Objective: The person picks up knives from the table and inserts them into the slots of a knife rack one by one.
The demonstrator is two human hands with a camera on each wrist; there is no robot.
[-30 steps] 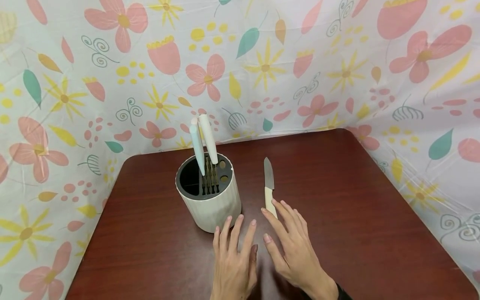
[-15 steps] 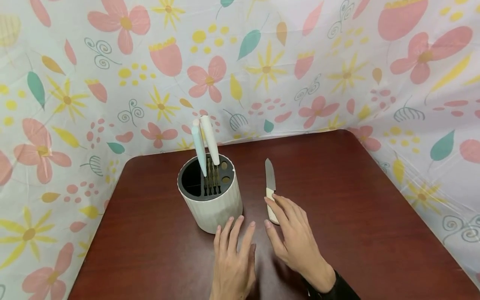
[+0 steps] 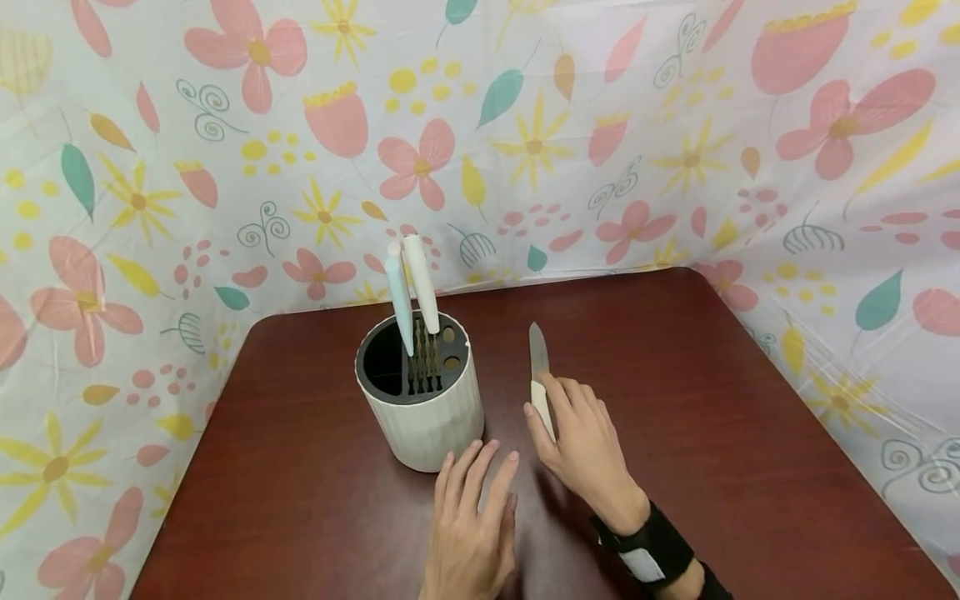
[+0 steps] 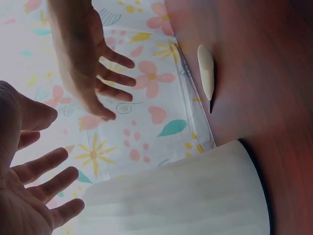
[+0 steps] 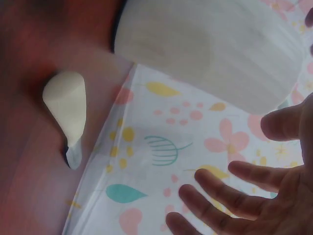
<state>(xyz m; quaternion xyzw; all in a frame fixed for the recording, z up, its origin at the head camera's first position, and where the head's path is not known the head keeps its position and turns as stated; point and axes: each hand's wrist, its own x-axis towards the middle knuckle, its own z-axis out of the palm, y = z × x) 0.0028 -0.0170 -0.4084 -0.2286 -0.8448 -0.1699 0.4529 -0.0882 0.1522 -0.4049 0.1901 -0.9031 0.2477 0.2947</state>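
Observation:
A small knife with a cream handle lies on the table, blade pointing away. Over that handle is my right hand, thumb on its left side and fingers along its right in the head view. The right wrist view shows those fingers spread and apart from the knife. My left hand, fingers extended and holding nothing, hovers in front of a white ribbed knife block. A light blue handle and a white handle stick up from the block's black slotted top.
The dark red-brown table has rounded far corners. A floral cloth hangs behind it and along both sides. Inside the block's top, a wide compartment lies left of the slots, and two round holes lie right.
My right hand has moved forward to the knife's handle, its thumb now beside it and more of the black wristband showing. The left hand stays almost in place.

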